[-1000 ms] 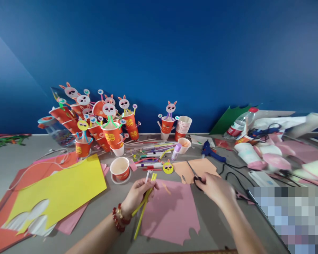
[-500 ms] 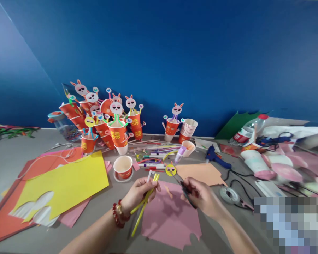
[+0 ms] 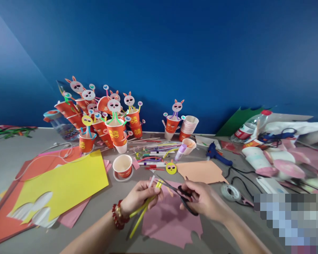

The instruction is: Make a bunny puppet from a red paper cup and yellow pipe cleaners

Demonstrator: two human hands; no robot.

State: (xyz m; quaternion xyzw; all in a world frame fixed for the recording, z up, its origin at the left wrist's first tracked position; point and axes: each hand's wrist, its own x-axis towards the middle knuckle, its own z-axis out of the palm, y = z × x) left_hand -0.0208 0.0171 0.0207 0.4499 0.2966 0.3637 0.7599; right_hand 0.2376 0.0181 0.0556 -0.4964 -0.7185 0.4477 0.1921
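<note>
My left hand (image 3: 140,195), with a red bead bracelet at the wrist, is closed around a bundle of yellow and white drinking straws (image 3: 145,204) that point up and away from me. My right hand (image 3: 202,197) grips black-handled scissors (image 3: 180,195); their open blades reach left to the straw tips. Both hands hover over a pink paper sheet (image 3: 172,220) on the grey table. A yellow bunny-face cutout (image 3: 171,167) lies just beyond the hands.
Several red paper-cup bunnies (image 3: 106,120) crowd the back left. A single red cup (image 3: 122,165), markers (image 3: 151,158), a stack of cups (image 3: 188,127), a blue glue gun (image 3: 214,153), orange paper (image 3: 201,171), tape (image 3: 230,192) and yellow paper (image 3: 60,185) surround the hands.
My right hand lifted the scissors from the orange paper and brought them left until the blades met the straw tips. The left hand stayed put with the straws.
</note>
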